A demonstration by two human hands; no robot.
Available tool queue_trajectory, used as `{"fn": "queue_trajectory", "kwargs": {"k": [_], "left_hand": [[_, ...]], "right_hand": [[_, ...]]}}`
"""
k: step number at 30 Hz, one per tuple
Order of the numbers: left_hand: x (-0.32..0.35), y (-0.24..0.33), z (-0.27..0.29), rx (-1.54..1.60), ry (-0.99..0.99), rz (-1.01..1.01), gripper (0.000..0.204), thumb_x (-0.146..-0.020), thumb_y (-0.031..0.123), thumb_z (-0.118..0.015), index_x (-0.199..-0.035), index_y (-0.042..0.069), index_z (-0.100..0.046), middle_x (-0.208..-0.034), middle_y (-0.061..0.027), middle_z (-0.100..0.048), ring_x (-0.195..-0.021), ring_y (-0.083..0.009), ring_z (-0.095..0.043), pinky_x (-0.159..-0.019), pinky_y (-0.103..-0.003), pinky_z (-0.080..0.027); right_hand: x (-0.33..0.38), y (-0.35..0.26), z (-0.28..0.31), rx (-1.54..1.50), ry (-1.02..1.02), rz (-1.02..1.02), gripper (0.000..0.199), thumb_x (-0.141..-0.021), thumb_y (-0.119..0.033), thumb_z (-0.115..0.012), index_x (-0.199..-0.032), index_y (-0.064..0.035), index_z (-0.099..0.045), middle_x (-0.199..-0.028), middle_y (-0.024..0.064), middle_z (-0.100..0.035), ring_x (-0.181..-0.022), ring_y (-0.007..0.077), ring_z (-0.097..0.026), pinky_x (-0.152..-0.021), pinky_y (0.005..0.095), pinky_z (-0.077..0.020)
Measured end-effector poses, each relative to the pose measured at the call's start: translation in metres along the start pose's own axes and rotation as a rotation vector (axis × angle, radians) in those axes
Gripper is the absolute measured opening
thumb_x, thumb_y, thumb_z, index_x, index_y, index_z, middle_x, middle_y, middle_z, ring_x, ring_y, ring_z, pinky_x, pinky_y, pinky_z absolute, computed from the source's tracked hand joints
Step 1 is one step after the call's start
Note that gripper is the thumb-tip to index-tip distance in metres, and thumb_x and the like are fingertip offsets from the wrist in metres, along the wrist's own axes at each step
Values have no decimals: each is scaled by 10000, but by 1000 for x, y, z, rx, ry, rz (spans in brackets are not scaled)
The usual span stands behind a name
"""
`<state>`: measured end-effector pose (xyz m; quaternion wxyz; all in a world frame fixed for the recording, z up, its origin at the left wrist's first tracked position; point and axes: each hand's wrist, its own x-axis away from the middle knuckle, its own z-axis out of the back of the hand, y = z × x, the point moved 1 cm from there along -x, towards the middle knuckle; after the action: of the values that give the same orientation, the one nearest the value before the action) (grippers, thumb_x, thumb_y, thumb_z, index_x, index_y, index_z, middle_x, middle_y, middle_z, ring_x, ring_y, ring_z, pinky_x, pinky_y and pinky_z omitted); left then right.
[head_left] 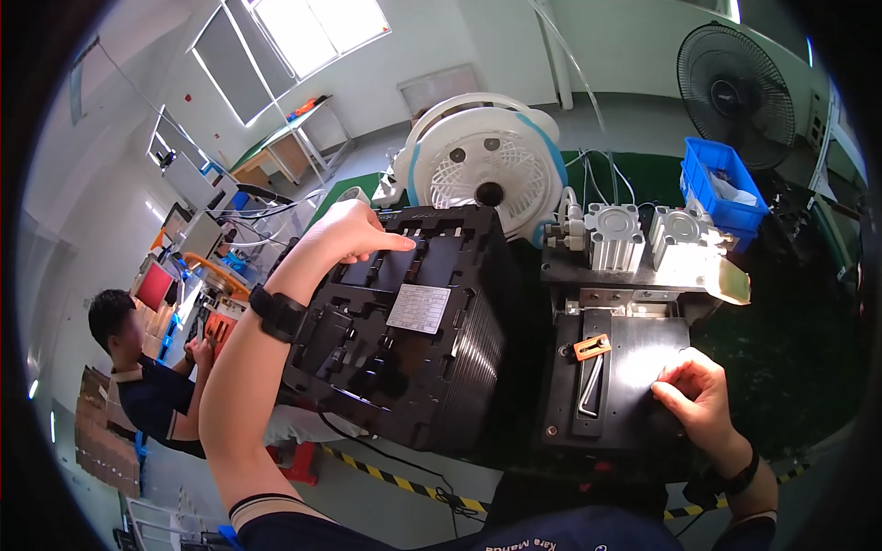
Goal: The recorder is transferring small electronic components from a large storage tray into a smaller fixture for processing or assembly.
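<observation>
My left hand (354, 231) is over the far side of a stack of black plastic trays (469, 367). Its index finger stretches out to small dark parts (418, 262) lying in the top tray's pockets, and nothing shows in its grasp. A white printed label (419, 308) lies on that tray. My right hand (695, 393) is at the right edge of a black metal fixture plate (634, 413). Thumb and fingertips come together there in a pinch; whatever is between them is too small to make out. On the plate rest an orange slotted block (593, 346) and a silver hex key (591, 386).
Two metal pneumatic cylinders (616, 237) stand behind the plate. Beyond are a white round fan (487, 170), a blue bin (721, 188) and a black fan (735, 92). A black cable (395, 459) hangs below the trays. At left, another person (152, 386) works at a bench.
</observation>
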<state>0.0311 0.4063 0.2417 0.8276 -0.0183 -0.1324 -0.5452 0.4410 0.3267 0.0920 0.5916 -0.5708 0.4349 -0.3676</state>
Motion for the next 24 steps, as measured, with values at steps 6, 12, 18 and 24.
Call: {"fn": "queue_trajectory", "kwargs": {"k": [6, 12, 18, 24], "left_hand": [[6, 5, -2, -164, -78, 50, 629, -610, 624, -703, -590, 11, -566, -536, -32, -528, -459, -109, -508, -435, -231, -429], [-1, -4, -9, -66, -89, 88, 667, -585, 629, -710, -564, -24, -574, -543, -68, -547, -453, -139, -515, -442, -243, -450], [8, 0, -11, -38, -54, 101, 670, -586, 634, -699, -598, -25, -581, -577, -67, -561, -465, -132, -528, -439, -253, -450], [9, 1, -12, -54, -16, 65, 608, -603, 593, -707, -610, -4, -592, -564, -61, -548, -445, -125, -509, -426, -253, -432]], "right_hand": [[0, -5, -4, 11, -5, -30, 121, -774, 71, -614, -804, -13, -532, -788, 46, -560, -708, 83, -548, -659, 218, -459], [1, -2, -2, 21, 2, -11, 119, -774, 68, -616, -800, -17, -537, -789, 37, -565, -705, 76, -547, -660, 212, -454], [0, -3, -2, 41, -6, -11, 119, -776, 60, -619, -809, -18, -535, -789, 31, -564, -704, 73, -545, -658, 209, -451], [1, -2, -1, 9, -20, 30, 92, -786, 42, -636, -839, 1, -573, -812, 34, -600, -731, 59, -572, -682, 204, -484]]}}
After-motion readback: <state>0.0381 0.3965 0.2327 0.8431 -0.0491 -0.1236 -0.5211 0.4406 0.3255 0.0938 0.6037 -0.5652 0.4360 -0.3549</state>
